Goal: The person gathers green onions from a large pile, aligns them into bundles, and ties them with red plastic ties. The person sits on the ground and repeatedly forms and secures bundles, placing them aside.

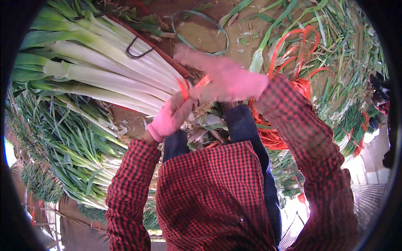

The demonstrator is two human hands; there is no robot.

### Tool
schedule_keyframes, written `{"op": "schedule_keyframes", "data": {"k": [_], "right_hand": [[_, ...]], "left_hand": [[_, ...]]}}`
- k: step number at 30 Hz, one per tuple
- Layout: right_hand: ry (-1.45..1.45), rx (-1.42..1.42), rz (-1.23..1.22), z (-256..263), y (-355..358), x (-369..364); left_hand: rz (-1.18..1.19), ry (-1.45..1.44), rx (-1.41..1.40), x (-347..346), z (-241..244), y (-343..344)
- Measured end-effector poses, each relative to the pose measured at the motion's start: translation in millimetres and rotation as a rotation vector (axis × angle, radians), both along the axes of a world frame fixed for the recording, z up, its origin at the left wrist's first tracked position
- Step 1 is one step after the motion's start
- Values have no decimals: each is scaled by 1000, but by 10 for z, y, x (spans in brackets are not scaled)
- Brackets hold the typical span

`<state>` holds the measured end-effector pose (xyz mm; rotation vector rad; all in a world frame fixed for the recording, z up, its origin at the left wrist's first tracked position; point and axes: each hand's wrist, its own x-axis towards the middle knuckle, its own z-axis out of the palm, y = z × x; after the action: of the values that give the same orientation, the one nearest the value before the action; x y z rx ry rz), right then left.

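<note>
A bundle of thick white-stemmed leeks or large green onions [110, 75] lies in front of me, leaves to the left and roots to the right. My left hand [171, 117], in a pink glove, closes on a red plastic strip [183, 89] at the root end. My right hand [229, 77], also in a pink glove and blurred, is just right of the roots, palm spread and fingers pointing up and left. Another piece of red strip [203, 81] shows beside it; whether its fingers grip this cannot be told. A dark bent metal hook [135, 56] rests over the stems.
A red-brown bar [150, 47] runs along the bundle's far side. A green band loop [224, 31] lies on the soil. Red strip is heaped [273, 138] by my right leg. Thinner green onions [84, 157] are piled at left; loose leaves [345, 62] cover the right side.
</note>
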<state>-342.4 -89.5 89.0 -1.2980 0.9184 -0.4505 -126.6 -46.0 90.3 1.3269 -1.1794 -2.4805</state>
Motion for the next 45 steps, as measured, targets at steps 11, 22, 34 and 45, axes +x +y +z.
{"op": "schedule_keyframes", "data": {"k": [11, 22, 34, 45], "right_hand": [[312, 70, 328, -122, 728, 65], [82, 527, -308, -607, 824, 245], [960, -141, 469, -1153, 315, 280], [1028, -344, 825, -344, -444, 726]], "left_hand": [[293, -129, -27, -156, -6, -51], [-495, -399, -1246, -184, -124, -300], [-584, -443, -823, 354, 61, 569], [-687, -547, -491, 254, 103, 662]]}}
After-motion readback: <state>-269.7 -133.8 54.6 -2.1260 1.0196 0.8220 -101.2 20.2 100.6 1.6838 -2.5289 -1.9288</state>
